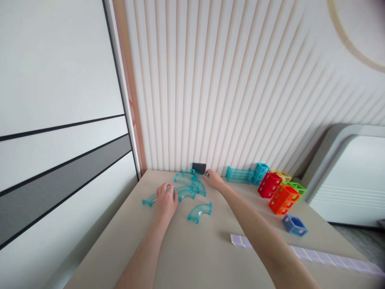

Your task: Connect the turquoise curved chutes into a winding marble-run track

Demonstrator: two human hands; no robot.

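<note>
Left hand [165, 200]: teal tubes [186, 193] under fingers [164, 187] (right hand [213, 179] near black block [199, 167]).

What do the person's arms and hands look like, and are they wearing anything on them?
Both the left forearm and right forearm are bare, with no sleeves showing. The left hand and right hand have no gloves. I see no watch or bracelet, but a tiny ring would be hard to spot.

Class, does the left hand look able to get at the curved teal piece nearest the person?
Probably yes: the curved teal piece lies apart, to the right of the left hand, with just tabletop showing between them.
</note>
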